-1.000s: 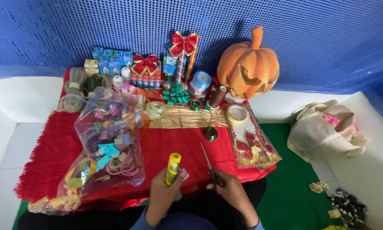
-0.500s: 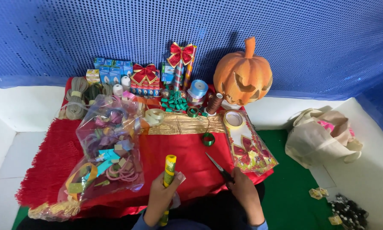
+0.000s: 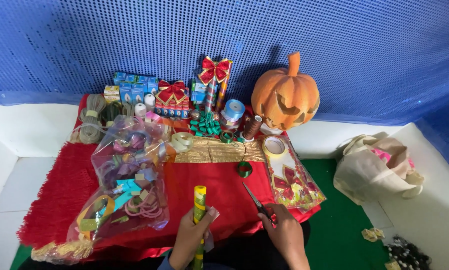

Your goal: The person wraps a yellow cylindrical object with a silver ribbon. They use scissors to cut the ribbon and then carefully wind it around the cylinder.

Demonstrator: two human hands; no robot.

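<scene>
My left hand (image 3: 189, 237) grips a yellow and green roll of wrapping paper (image 3: 199, 202) held upright over the red cloth (image 3: 59, 195) at the bottom middle. My right hand (image 3: 284, 232) holds a pair of scissors (image 3: 254, 200) with the blades pointing up and left, close to the roll. A small green ribbon spool (image 3: 244, 169) lies just beyond the scissor tips.
A clear bag of ribbons (image 3: 127, 185) lies left of my hands. A flat gift packet (image 3: 289, 180) and tape roll (image 3: 274, 146) lie to the right. At the back stand an orange pumpkin (image 3: 284, 97), red bows, boxes and spools. A beige cloth bag (image 3: 374, 167) sits at the right.
The camera has tilted so the scene sits higher. My hands have shifted slightly right and the scissors point more toward the roll.
</scene>
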